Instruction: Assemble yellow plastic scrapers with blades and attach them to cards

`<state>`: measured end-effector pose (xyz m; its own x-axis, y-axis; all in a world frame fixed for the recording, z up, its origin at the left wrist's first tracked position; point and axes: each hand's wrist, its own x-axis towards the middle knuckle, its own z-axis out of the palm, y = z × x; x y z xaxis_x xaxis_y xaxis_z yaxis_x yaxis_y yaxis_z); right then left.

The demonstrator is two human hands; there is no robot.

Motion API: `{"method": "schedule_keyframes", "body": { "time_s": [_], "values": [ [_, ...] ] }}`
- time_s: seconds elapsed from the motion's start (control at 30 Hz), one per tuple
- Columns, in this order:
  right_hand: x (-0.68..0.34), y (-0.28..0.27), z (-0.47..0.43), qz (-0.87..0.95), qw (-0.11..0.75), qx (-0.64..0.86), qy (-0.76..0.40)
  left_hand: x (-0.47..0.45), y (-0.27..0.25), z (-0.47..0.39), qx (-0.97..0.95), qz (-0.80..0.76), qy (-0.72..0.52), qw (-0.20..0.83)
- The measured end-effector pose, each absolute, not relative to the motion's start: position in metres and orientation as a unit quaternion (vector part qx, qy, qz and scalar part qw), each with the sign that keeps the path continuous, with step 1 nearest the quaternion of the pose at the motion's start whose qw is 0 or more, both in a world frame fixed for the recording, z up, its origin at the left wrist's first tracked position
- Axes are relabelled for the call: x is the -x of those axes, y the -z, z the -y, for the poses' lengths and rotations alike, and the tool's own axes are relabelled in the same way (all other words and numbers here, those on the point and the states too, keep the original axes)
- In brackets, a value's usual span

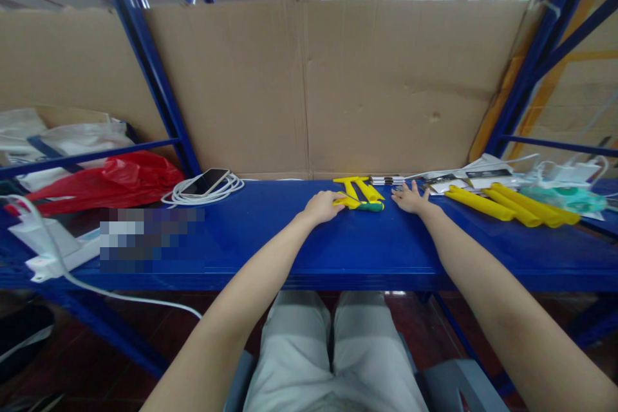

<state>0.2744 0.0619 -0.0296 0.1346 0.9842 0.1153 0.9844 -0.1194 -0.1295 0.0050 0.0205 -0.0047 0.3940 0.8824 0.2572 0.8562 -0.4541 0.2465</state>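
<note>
My left hand [322, 207] is closed at the middle of the blue tabletop, its fingertips on a yellow plastic piece [348, 203]. Just right of those fingers lies a green handle [371, 206], like a screwdriver's. Behind it rest yellow T-shaped handle parts [353, 184]. My right hand [409, 198] is open with its fingers spread, reaching down to the table beside small dark and silver items [387, 180]. What lies under its fingertips is too small to make out.
Several yellow tubes [512, 205] lie to the right, near white packets [444, 182] and a green plastic bag [562, 198]. A phone [207, 181] sits on a coiled white cable [178, 196] at left. A red bag [111, 180] and power strip [62, 257] are farther left. Cardboard [232, 90] stands behind.
</note>
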Motion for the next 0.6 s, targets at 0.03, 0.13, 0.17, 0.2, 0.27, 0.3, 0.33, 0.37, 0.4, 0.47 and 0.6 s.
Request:
{"method": "schedule_keyframes", "body": {
  "time_s": [0.03, 0.13, 0.17, 0.2, 0.27, 0.3, 0.33, 0.37, 0.4, 0.47, 0.6],
  "values": [
    [-0.2741, 0.0288, -0.0617, 0.659, 0.094, 0.746, 0.003, -0.0049, 0.0048, -0.0206, -0.835, -0.52, -0.178, 0.037],
    [-0.2747, 0.0265, -0.0621, 0.67, 0.12, 0.733, 0.009, -0.0045, 0.0055, -0.0215, -0.836, -0.517, -0.18, 0.039],
    [-0.2753, 0.0257, -0.0624, 0.673, 0.127, 0.728, 0.011, -0.0044, 0.0058, -0.022, -0.835, -0.518, -0.18, 0.04],
    [-0.2758, 0.0248, -0.0626, 0.676, 0.13, 0.725, 0.014, -0.0043, 0.0061, -0.0226, -0.835, -0.519, -0.18, 0.042],
    [-0.2763, 0.0229, -0.063, 0.683, 0.13, 0.719, 0.02, -0.0042, 0.0067, -0.0239, -0.834, -0.52, -0.179, 0.045],
    [-0.2762, 0.022, -0.0632, 0.686, 0.13, 0.716, 0.024, -0.0041, 0.007, -0.0245, -0.834, -0.52, -0.179, 0.046],
    [-0.2759, 0.0211, -0.0633, 0.689, 0.131, 0.713, 0.026, -0.0041, 0.0071, -0.025, -0.835, -0.519, -0.179, 0.048],
    [-0.2755, 0.0204, -0.0635, 0.689, 0.132, 0.712, 0.029, -0.0041, 0.0072, -0.0254, -0.835, -0.518, -0.18, 0.049],
    [-0.2751, 0.0198, -0.0637, 0.687, 0.133, 0.714, 0.032, -0.0041, 0.0072, -0.0255, -0.834, -0.518, -0.181, 0.051],
    [-0.2752, 0.0193, -0.0645, 0.672, 0.132, 0.727, 0.034, -0.0042, 0.0069, -0.025, -0.834, -0.519, -0.182, 0.052],
    [-0.28, 0.0207, -0.0672, 0.677, 0.163, 0.718, 0.0, -0.0044, 0.0056, -0.0224, -0.835, -0.519, -0.179, 0.048]
  ]
}}
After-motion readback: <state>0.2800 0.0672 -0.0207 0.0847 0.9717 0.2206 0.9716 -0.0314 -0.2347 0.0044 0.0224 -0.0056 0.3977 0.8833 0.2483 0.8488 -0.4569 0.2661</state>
